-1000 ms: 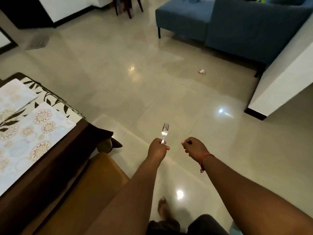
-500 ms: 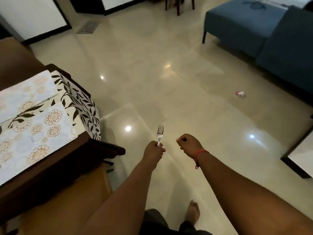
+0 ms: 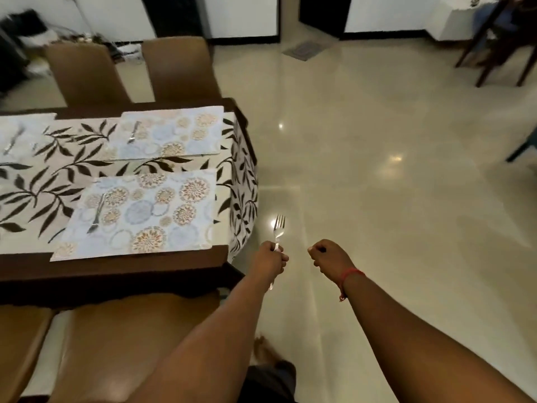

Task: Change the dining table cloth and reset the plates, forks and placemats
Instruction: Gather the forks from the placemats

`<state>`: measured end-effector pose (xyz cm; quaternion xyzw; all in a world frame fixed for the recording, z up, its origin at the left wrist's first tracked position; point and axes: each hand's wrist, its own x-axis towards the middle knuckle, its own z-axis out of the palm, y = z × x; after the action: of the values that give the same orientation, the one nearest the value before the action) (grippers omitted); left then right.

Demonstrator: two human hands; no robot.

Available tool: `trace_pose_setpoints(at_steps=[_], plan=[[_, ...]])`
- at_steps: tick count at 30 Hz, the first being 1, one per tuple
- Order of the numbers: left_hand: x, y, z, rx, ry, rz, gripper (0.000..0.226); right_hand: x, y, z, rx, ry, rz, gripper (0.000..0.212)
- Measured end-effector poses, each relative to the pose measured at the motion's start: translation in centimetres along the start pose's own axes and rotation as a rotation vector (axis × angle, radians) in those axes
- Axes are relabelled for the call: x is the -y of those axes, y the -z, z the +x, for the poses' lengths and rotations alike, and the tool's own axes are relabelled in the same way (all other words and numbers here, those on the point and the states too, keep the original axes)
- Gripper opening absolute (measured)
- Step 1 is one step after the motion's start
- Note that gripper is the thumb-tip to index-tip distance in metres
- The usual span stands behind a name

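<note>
My left hand [image 3: 270, 257] grips a silver fork [image 3: 278, 229] by its handle, tines up, over the floor just right of the table corner. My right hand [image 3: 327, 255] is a closed fist beside it and holds nothing. The dark dining table [image 3: 116, 274] carries a white cloth with a dark leaf print [image 3: 43, 181]. A floral placemat [image 3: 142, 210] lies near the front edge with a fork [image 3: 97, 213] on it. A second placemat [image 3: 171, 132] lies behind it, also with a fork [image 3: 133, 132]. A third fork [image 3: 11, 144] lies at the far left.
Tan chairs stand at the table: two at its far side [image 3: 180, 68] [image 3: 84, 71] and two seats at the near side [image 3: 130, 338] [image 3: 20, 344]. Glossy beige floor [image 3: 392, 184] spreads to the right. A dark wooden chair [image 3: 505, 39] stands at the top right.
The view has swung left, bringing the table top with its placemats and forks into sight. Both hands keep the same pose, the left still holding the fork.
</note>
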<state>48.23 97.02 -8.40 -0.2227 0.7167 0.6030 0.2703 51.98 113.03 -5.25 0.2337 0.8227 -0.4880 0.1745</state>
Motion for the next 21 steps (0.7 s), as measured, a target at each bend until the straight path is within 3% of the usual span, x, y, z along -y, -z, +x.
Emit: trace_pose_setpoints(at_steps=[6,12,21], plan=[[-6.4,9.4,7.0,-0.157,0.005,-0.106,0.017,11.1,-4.7,10.1,0.131,0.120,-0.124,0.020],[-8.4,19.7,11.1,-0.350,0.085,-0.296,0.015,19.7,-12.8,18.0,0.332,0.227,-0.306,0.020],[-6.5,32.3,13.9,-0.851,0.279,-0.664,0.015,31.7,-30.9,26.4,0.821,0.580,-0.675,0.021]])
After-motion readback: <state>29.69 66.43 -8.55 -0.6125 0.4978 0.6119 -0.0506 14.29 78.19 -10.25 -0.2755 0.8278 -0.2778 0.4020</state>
